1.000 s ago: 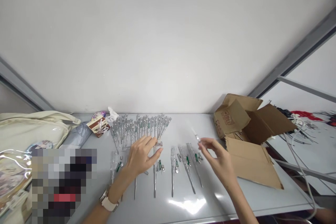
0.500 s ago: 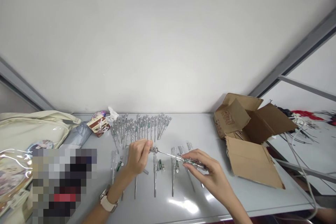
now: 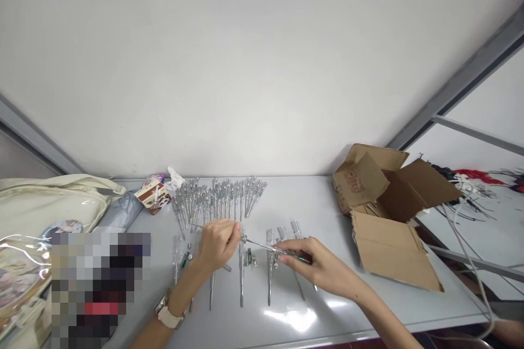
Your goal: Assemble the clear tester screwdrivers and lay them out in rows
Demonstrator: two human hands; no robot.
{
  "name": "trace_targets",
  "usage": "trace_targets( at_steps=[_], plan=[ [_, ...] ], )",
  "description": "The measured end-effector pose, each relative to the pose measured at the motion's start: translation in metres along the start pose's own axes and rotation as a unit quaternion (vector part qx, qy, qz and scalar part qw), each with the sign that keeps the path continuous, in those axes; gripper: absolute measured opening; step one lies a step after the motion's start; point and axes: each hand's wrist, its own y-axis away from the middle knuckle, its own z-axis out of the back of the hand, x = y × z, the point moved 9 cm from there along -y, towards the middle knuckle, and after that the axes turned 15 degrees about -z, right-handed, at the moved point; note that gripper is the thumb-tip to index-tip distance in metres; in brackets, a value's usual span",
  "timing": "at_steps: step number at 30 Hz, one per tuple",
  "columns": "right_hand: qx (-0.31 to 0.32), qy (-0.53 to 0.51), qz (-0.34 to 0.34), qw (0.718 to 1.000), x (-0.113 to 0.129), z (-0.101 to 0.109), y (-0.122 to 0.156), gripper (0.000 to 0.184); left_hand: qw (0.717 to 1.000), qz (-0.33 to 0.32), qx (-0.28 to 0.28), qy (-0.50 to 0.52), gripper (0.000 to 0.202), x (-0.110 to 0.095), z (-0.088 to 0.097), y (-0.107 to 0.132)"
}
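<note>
right hand [image 3: 315, 268] is gripping a voltage tester screwdriver [image 3: 270, 249] by its green handle over the surface [image 3: 368, 305] — left hand [image 3: 216, 245] is bunching at the metal tip, grip unclear — more testers [image 3: 219, 199] are lying in rows near the back edge

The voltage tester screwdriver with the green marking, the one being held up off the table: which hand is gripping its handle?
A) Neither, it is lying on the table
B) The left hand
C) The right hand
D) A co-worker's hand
C. The right hand wraps around the handle of the voltage tester screwdriver, whose metal shaft points across toward the left hand.
</note>
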Motion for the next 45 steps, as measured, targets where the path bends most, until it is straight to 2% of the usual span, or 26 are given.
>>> trace_targets(
  at_steps=[2, 5, 8, 11, 14, 16, 17, 18, 19, 21, 23, 25, 26, 27, 28, 30, 33, 35, 37, 39, 41, 43, 45],
  plan=[
    [-0.009, 0.014, 0.003, 1.0, 0.0, 0.0, 0.0, 0.034, 1.0, 0.006, 0.011, 0.007, 0.042, 0.002, -0.002, 0.0],
    [-0.036, 0.067, 0.034, 0.997, 0.001, -0.003, 0.005, 0.03, 0.998, 0.026, 0.056, 0.026, 0.045, 0.006, -0.01, 0.001],
    [-0.076, 0.2, 0.071, 0.974, 0.002, -0.01, 0.011, 0.033, 0.992, 0.058, 0.102, 0.042, 0.049, 0.011, -0.016, 0.004],
    [-0.139, 0.37, 0.14, 0.908, 0.014, -0.018, 0.02, 0.042, 0.987, 0.085, 0.128, 0.055, 0.052, 0.015, -0.021, 0.007],
    [-0.199, 0.468, 0.224, 0.831, 0.033, -0.026, 0.032, 0.056, 0.977, 0.112, 0.164, 0.073, 0.052, 0.02, -0.027, 0.011],
    [-0.212, 0.481, 0.259, 0.811, 0.041, -0.028, 0.037, 0.056, 0.97, 0.124, 0.186, 0.098, 0.052, 0.021, -0.031, 0.012],
    [-0.21, 0.47, 0.263, 0.816, 0.042, -0.027, 0.038, 0.053, 0.968, 0.127, 0.19, 0.107, 0.052, 0.021, -0.032, 0.013],
    [-0.202, 0.445, 0.251, 0.836, 0.042, -0.024, 0.035, 0.049, 0.966, 0.13, 0.192, 0.111, 0.052, 0.021, -0.032, 0.013],
    [-0.187, 0.404, 0.223, 0.867, 0.039, -0.018, 0.03, 0.044, 0.966, 0.133, 0.19, 0.11, 0.051, 0.021, -0.031, 0.012],
    [-0.142, 0.278, 0.123, 0.942, 0.025, -0.002, 0.013, 0.031, 0.968, 0.142, 0.184, 0.097, 0.05, 0.022, -0.029, 0.011],
    [-0.046, 0.133, 0.004, 0.99, 0.004, 0.002, -0.006, 0.034, 0.968, 0.143, 0.186, 0.091, 0.049, 0.021, -0.028, 0.01],
    [0.084, 0.024, -0.075, 0.993, -0.009, -0.01, -0.016, 0.047, 0.966, 0.137, 0.199, 0.092, 0.048, 0.018, -0.029, 0.01],
    [0.13, -0.004, -0.093, 0.987, -0.01, -0.016, -0.017, 0.049, 0.965, 0.135, 0.206, 0.088, 0.048, 0.017, -0.03, 0.01],
    [0.148, -0.012, -0.094, 0.984, -0.009, -0.02, -0.018, 0.049, 0.965, 0.136, 0.211, 0.081, 0.049, 0.017, -0.03, 0.011],
    [0.133, 0.001, -0.084, 0.988, -0.007, -0.019, -0.018, 0.046, 0.964, 0.14, 0.214, 0.071, 0.05, 0.018, -0.03, 0.012],
    [0.037, 0.084, -0.041, 0.995, 0.0, -0.012, -0.018, 0.038, 0.963, 0.153, 0.214, 0.058, 0.051, 0.022, -0.029, 0.014],
    [-0.106, 0.245, 0.05, 0.962, 0.015, -0.012, -0.009, 0.03, 0.96, 0.169, 0.214, 0.065, 0.049, 0.026, -0.03, 0.016],
    [-0.157, 0.29, 0.098, 0.939, 0.021, -0.014, -0.004, 0.031, 0.957, 0.181, 0.214, 0.068, 0.049, 0.028, -0.029, 0.016],
    [-0.172, 0.264, 0.094, 0.944, 0.02, -0.011, -0.004, 0.034, 0.954, 0.195, 0.216, 0.073, 0.048, 0.03, -0.029, 0.017],
    [-0.125, 0.171, 0.018, 0.977, 0.008, -0.006, -0.012, 0.039, 0.951, 0.207, 0.215, 0.081, 0.048, 0.031, -0.028, 0.016],
    [-0.001, 0.028, -0.1, 0.995, -0.012, -0.013, -0.02, 0.051, 0.951, 0.213, 0.21, 0.084, 0.047, 0.031, -0.027, 0.015],
    [0.146, -0.123, -0.194, 0.962, -0.022, -0.032, -0.018, 0.059, 0.952, 0.213, 0.206, 0.078, 0.046, 0.032, -0.026, 0.013],
    [0.239, -0.222, -0.23, 0.917, -0.022, -0.045, -0.014, 0.059, 0.952, 0.211, 0.207, 0.075, 0.046, 0.031, -0.026, 0.013]
  ],
)
